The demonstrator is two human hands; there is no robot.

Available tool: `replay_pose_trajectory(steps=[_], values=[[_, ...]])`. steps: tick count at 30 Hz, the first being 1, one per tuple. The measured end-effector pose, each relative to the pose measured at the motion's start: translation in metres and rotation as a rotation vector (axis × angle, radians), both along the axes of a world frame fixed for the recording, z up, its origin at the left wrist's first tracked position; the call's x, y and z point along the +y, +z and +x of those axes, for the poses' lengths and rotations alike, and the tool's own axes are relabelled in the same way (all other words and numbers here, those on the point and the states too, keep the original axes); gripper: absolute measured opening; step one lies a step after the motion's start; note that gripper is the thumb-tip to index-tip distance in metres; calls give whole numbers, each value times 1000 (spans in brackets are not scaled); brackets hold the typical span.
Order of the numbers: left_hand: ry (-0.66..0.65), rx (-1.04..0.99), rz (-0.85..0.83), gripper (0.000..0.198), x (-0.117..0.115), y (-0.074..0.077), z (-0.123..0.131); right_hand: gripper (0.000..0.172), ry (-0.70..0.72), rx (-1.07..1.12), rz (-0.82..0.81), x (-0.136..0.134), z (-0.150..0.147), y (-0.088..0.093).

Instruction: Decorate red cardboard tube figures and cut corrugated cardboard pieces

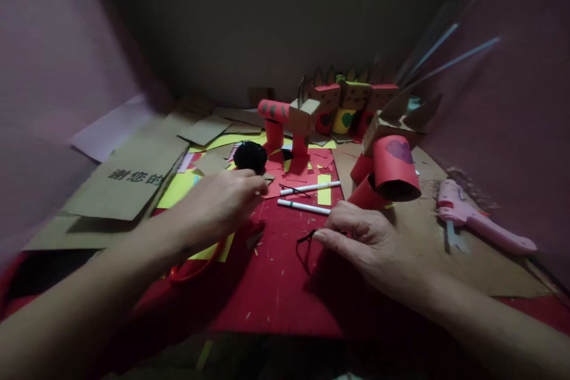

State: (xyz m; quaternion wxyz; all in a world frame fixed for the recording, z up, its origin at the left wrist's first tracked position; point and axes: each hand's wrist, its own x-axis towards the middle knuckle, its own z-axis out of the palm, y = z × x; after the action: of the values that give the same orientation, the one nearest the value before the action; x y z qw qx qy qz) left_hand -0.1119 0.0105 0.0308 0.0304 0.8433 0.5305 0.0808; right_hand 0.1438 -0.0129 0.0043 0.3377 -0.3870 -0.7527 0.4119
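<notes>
My right hand (356,234) pinches a thin black strand (305,238) between thumb and fingers, and the strand curls in a loop above the red tabletop (285,294). My left hand (231,199) is closed, back of the hand upward. Whatever its fingertips hold is too hidden to make out. Just beyond them sits a round black bundle (250,156); whether the hand touches it I cannot tell. Two white pens (304,206) lie between the hands, another short black strand (294,191) beside the farther one. An orange loop handle (196,272) shows beneath my left forearm.
A red paper-tube animal (276,111) with a cardboard head stands behind the pens. Another red tube figure (394,166) is at right, near a pink glue gun (483,222). Several box-headed figures (354,98) line the back. Cardboard sheets (129,169) cover the left; paper scraps lie centrally.
</notes>
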Motion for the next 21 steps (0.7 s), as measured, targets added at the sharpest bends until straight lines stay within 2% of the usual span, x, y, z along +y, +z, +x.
replay_pose_trajectory(steps=[2,4,8,16,21], values=[[0,-47,-81,22,19,1,28,33,33,77,-182,1,2,0],[19,-62,-128,21,37,-2,45,34,64,161,-355,2,3,-1],[24,-49,-181,16,61,-14,53,36,78,260,-538,6,5,-5],[87,-134,-153,10,60,-26,54,44,58,305,-615,10,6,-10],[82,-201,-83,11,53,-27,54,39,20,344,-644,11,6,-9]])
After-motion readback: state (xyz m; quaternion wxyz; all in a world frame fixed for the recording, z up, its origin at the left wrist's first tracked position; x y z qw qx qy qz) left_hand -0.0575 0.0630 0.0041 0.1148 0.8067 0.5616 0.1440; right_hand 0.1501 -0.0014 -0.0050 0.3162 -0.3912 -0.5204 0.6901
